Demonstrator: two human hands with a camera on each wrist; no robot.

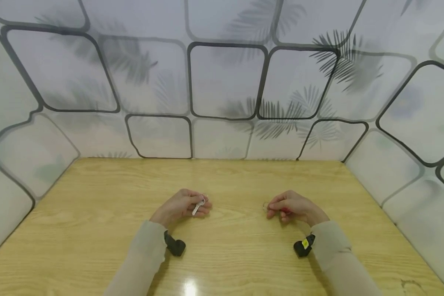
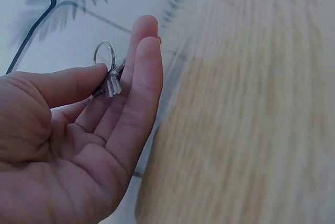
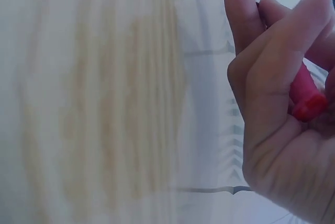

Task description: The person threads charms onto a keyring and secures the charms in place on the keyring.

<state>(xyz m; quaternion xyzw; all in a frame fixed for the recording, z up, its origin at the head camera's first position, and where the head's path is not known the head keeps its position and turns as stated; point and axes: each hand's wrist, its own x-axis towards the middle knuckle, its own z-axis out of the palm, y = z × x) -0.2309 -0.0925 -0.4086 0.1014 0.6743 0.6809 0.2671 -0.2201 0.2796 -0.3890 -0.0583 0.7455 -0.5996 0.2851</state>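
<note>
Two hands in the head view, both over the wood-grain table (image 1: 225, 255), well apart, roughly level with each other. Left hand (image 1: 185, 205): palm turned up, thumb pinching a silver key (image 1: 197, 208) against the fingers, key shaft slanting down toward the person. Right hand (image 1: 294, 205): thumb and index fingertip pinch a thin ring (image 1: 265, 206), which sticks out on the side facing the left hand. Bit of red shows under the right fingers. Light sleeves (image 1: 333, 240) on both arms, one black wrist unit (image 1: 175, 246) per wrist; right one has a yellow patch. Patterned wall covering (image 1: 225, 80) behind and on both sides, dark rounded outlines plus grey leaf prints. Dark curved mark (image 1: 410, 283) on the tabletop, lower right corner.

Left wrist view: thumb clamps the key bunch onto the fingers, which are otherwise fairly straight. Wire loop (image 2: 111, 49) stands up above the thumb tip; small metal ends hang just below it. Can't count the keys from this angle.

Right wrist view: fingers bent, red piece (image 3: 307, 96) lying inside the hand, rounded end toward the palm. Fingers cover the rest of it; can't tell whether it joins the ring. Pinch point itself is hidden here.
</note>
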